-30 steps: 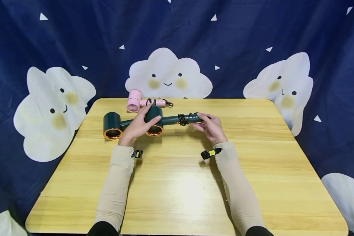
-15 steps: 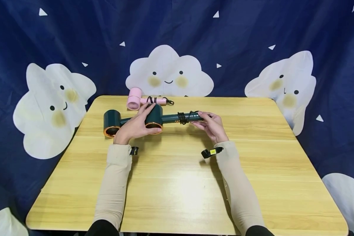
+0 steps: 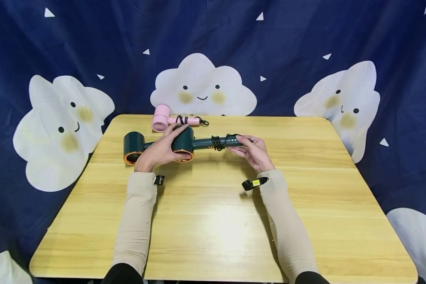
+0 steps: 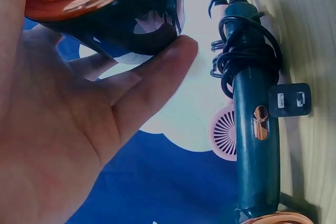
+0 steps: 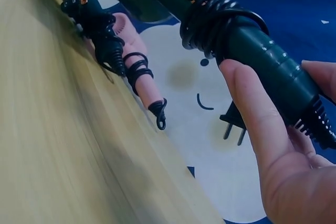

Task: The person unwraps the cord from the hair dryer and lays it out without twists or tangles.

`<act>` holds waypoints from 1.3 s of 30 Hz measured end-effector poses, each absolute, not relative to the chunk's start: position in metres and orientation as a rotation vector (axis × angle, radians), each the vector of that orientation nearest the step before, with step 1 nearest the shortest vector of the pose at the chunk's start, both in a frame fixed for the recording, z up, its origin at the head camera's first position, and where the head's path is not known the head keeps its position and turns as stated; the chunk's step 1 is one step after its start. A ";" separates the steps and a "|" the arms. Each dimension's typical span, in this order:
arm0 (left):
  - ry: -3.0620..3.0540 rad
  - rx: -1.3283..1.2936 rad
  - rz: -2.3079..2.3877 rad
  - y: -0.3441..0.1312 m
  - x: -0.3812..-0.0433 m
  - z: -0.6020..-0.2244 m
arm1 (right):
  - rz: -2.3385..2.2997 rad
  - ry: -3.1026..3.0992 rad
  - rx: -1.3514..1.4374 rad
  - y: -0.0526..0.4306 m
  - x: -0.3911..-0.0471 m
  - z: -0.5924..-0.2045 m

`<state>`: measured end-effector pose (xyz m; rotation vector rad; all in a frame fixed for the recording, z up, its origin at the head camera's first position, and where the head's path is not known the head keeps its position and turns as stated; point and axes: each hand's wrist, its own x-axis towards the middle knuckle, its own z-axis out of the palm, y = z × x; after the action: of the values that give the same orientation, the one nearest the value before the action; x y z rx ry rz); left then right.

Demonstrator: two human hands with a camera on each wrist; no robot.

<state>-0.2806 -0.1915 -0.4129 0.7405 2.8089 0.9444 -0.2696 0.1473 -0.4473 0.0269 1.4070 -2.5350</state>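
Between my hands, raised over the table, is a dark green hair dryer (image 3: 183, 138) with a copper-coloured front ring. My left hand (image 3: 157, 152) grips its round head, thumb at the front ring and fingers over the top and back. The handle's far end is held by my right hand (image 3: 253, 153), thumb on top and fingers underneath. A black cord (image 5: 220, 19) is coiled round that handle, and its two-pin plug (image 5: 234, 119) hangs beside my fingers. A second green hair dryer (image 3: 133, 142) lies to the left, its handle partly hidden by my left hand in the head view.
Behind these, near the table's back edge, lies a pink hair dryer (image 3: 161, 117) with a black cord wrapped on its handle. The wooden table (image 3: 213, 221) extends in front of my hands. A dark blue curtain (image 3: 277, 35) with cloud faces hangs behind it.
My left hand has shifted slightly left around the dryer's head, its thumb sliding down to the front ring. The held dryer has moved a little left; my right hand has stayed nearly still.
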 end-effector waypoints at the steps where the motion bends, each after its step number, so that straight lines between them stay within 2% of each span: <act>1: 2.815 0.757 0.944 -0.192 -0.281 -0.413 | -2.528 1.401 0.016 0.148 -0.269 -0.447; 13: 2.835 0.793 0.924 -0.200 -0.284 -0.415 | -2.351 1.424 -0.062 0.158 -0.267 -0.446; 23: 2.811 0.807 0.947 -0.201 -0.281 -0.411 | -2.194 1.290 -0.269 0.178 -0.266 -0.445; 32: 2.793 0.803 0.955 -0.200 -0.281 -0.410 | -2.234 1.222 -0.027 0.180 -0.275 -0.462; 39: 2.782 0.835 0.955 -0.197 -0.281 -0.411 | -2.231 1.285 -0.028 0.176 -0.275 -0.471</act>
<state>-0.2811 -0.1969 -0.4113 0.8350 2.7817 0.9546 -0.2748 0.1761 -0.4705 -0.0278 1.2852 -2.2312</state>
